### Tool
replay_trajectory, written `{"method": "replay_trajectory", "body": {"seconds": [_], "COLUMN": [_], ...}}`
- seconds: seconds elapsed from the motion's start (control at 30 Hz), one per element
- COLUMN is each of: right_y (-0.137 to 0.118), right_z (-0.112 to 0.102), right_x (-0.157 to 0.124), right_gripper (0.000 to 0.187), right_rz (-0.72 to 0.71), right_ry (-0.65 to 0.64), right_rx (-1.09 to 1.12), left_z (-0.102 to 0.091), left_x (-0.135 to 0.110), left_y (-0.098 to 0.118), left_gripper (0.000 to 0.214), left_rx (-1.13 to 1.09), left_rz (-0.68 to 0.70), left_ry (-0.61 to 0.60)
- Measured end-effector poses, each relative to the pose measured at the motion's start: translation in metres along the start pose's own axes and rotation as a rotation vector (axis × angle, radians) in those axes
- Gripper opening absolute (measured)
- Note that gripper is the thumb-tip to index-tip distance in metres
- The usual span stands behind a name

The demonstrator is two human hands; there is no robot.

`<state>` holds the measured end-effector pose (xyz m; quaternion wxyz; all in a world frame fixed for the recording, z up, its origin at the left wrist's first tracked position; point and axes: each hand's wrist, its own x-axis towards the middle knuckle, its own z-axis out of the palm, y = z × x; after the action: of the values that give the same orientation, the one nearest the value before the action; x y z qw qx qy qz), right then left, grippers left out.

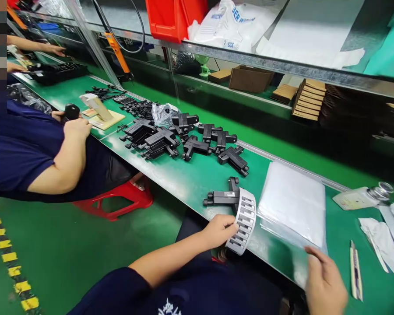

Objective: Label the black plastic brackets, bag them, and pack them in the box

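My left hand (220, 231) is closed around the edge of a curved, light grey slotted plastic strip (246, 214), held at the front edge of the green bench. Just behind the strip, and partly hidden by it, lies a black T-shaped plastic bracket (222, 197). Over the bench's front edge at the right, my right hand (326, 282) is closed, thumb and fingertips pinched at the near corner of a clear plastic bag. That corner belongs to a stack of clear bags (292, 205) lying flat. The hand is slightly blurred.
Several black brackets (197, 146) are piled left of centre. At right are a pump bottle (363, 197), a cutter knife (355, 271) and white paper (376, 238). A metal shelf (282, 65) overhangs the bench. A co-worker's arm (61, 168) is at left, near a cream fixture (101, 114).
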<state>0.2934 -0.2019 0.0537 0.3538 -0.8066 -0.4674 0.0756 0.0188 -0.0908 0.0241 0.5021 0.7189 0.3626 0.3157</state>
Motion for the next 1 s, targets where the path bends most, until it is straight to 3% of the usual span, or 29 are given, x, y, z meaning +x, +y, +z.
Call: {"method": "replay_trajectory", "body": {"seconds": [0.07,0.13,0.17,0.27,0.43,0.73,1.0], "right_y": [-0.04,-0.071,-0.082,-0.101,-0.104,-0.096,-0.093], "right_z": [0.014,0.025,0.029,0.033,0.022,0.015,0.015], "right_x": [-0.012,-0.021,-0.025,-0.033,-0.042,-0.05,-0.057], "right_gripper": [0.03,0.038,0.033,0.026,0.026,0.026,0.028], "right_rz": [-0.197,-0.287,-0.275,-0.185,-0.121,-0.131,-0.092], "right_ry": [-0.204,-0.383,-0.457,-0.47,-0.47,-0.48,-0.508], "right_rx": [0.254,0.438,0.447,0.427,0.476,0.451,0.464], "left_z": [0.0,0.0,0.0,0.001,0.005,0.008,0.01], "left_x": [-0.004,-0.007,-0.008,-0.01,-0.012,-0.004,-0.008], "left_y": [0.015,0.029,0.035,0.048,0.056,0.077,0.085], "left_gripper": [0.032,0.035,0.036,0.038,0.035,0.09,0.078], "left_rx": [-0.13,-0.281,-0.337,-0.406,-0.626,-0.802,-0.72], "left_rz": [-0.065,-0.122,-0.137,-0.142,-0.095,-0.029,0.028], "left_ry": [0.036,0.07,0.081,0.087,0.083,0.095,0.119]}}
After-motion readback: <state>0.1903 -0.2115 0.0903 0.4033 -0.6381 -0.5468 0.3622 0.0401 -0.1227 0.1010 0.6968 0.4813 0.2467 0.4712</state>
